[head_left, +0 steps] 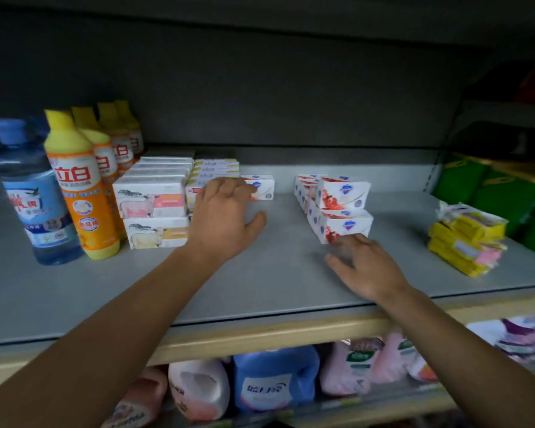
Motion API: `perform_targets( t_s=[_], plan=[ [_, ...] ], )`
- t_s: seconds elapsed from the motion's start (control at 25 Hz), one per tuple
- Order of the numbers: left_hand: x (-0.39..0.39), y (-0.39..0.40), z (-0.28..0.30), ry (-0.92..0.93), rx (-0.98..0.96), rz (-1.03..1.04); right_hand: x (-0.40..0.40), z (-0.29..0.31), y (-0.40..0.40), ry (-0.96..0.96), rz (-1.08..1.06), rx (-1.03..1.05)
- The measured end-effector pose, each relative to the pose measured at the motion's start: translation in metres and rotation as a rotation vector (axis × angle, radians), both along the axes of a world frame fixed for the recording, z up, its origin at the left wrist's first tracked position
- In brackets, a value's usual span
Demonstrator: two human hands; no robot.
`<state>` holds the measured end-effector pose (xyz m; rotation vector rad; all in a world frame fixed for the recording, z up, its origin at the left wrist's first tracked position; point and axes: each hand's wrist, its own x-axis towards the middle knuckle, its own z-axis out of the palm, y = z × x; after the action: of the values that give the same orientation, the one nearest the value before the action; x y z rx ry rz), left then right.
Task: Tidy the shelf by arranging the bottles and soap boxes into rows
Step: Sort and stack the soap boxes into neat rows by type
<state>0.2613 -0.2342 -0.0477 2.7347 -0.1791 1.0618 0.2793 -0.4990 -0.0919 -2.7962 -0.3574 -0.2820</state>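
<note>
Right hand [366, 267] touches stacked soap boxes [342, 210], long axes running left-right.

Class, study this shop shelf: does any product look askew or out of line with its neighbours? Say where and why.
Yes. The white soap boxes with red print right of centre sit twisted at an angle, the top one tilted, apart from the straight rows. A lone matching white box sits by the left hand. The yellow wrapped packets at far right are heaped unevenly.
</note>
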Motion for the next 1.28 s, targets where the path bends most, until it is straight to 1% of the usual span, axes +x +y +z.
perform_targets(
  t_s=[0.08,0.16,0.32,0.44,0.56,0.6,0.72,0.76,0.84,0.92,1.0,1.08,1.2,1.24,1.28],
  plan=[
    [-0.004,-0.022,-0.008,0.049,-0.058,-0.116,-0.002,-0.007,-0.021,0.032,-0.063,-0.074],
    [0.001,-0.043,-0.015,0.123,-0.097,-0.174,-0.005,-0.016,-0.033,0.055,-0.095,-0.111],
    [0.032,-0.079,-0.026,0.199,-0.130,-0.254,-0.002,-0.024,-0.034,0.028,-0.114,-0.095],
    [0.064,-0.101,-0.034,0.237,-0.109,-0.267,-0.001,-0.025,-0.034,0.027,-0.107,-0.080],
    [0.092,-0.115,-0.045,0.320,-0.058,-0.205,0.000,-0.028,-0.037,0.018,-0.102,-0.059],
    [0.096,-0.118,-0.049,0.306,-0.068,-0.191,0.001,-0.028,-0.038,0.014,-0.101,-0.054],
    [0.092,-0.122,-0.058,0.171,-0.147,-0.233,0.002,-0.030,-0.039,0.001,-0.095,-0.050],
    [0.089,-0.124,-0.058,0.158,-0.158,-0.255,0.003,-0.030,-0.039,0.003,-0.096,-0.047],
    [0.083,-0.126,-0.052,0.188,-0.206,-0.288,0.003,-0.029,-0.040,0.012,-0.099,-0.042],
    [0.072,-0.118,-0.043,0.186,-0.272,-0.311,0.002,-0.028,-0.041,0.022,-0.101,-0.032],
    [0.056,-0.100,-0.037,0.136,-0.330,-0.306,0.002,-0.027,-0.041,0.033,-0.100,-0.026],
    [0.041,-0.076,-0.034,0.160,-0.437,-0.324,0.002,-0.025,-0.043,0.058,-0.110,-0.031],
    [0.017,-0.035,-0.032,0.292,-0.708,-0.428,0.001,-0.016,-0.038,0.102,-0.153,-0.003],
    [0.011,-0.026,-0.034,0.316,-0.823,-0.459,0.000,-0.012,-0.032,0.093,-0.140,0.061],
    [0.006,-0.018,-0.037,0.337,-0.957,-0.471,-0.001,-0.008,-0.022,0.076,-0.085,0.167]
  ],
)
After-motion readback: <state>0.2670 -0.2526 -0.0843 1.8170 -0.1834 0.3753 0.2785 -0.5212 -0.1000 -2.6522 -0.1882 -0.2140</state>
